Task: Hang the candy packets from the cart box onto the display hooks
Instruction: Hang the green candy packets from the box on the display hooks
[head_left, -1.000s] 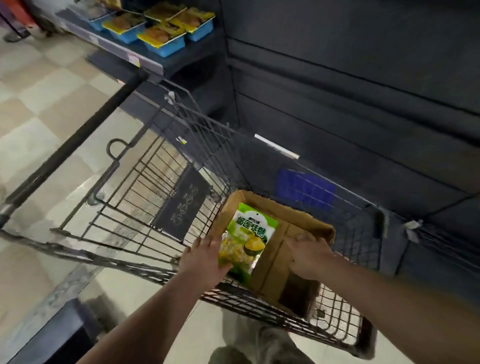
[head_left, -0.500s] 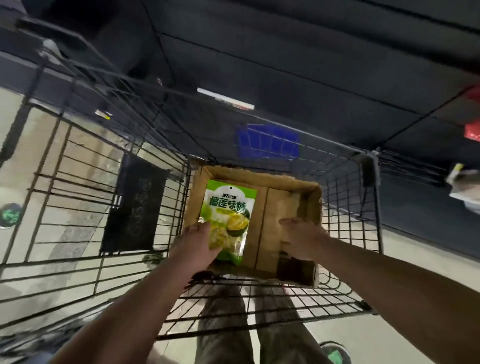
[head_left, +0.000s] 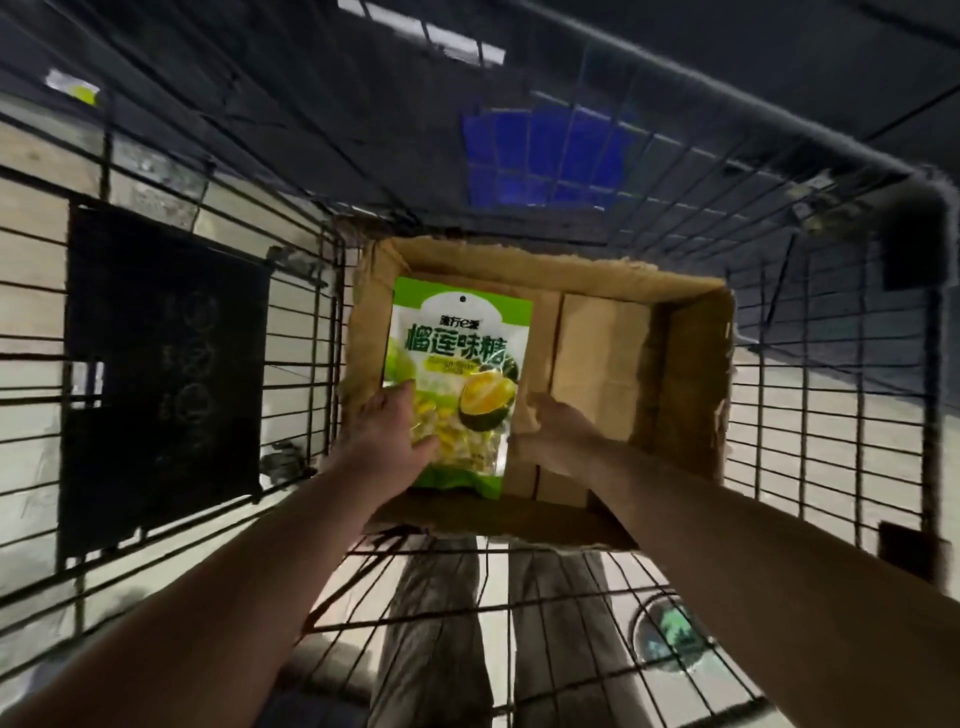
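– green durian candy packet (head_left: 460, 364): who has it?
– left hand (head_left: 395, 436), fingers curled round its lower part, holding it upright over the open cardboard box (head_left: 696, 374).
– and the right hand (head_left: 558, 439)?
– gripping the edge of a cardboard flap (head_left: 597, 353) inside that box. only brown flaps show in there. the box sits in the wire cart (head_left: 909, 234).

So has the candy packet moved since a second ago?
No, not noticeably. Against the cardboard box, the candy packet stays over its left half, top edge near the far wall, gripped by the left hand. Only the camera tilted down.
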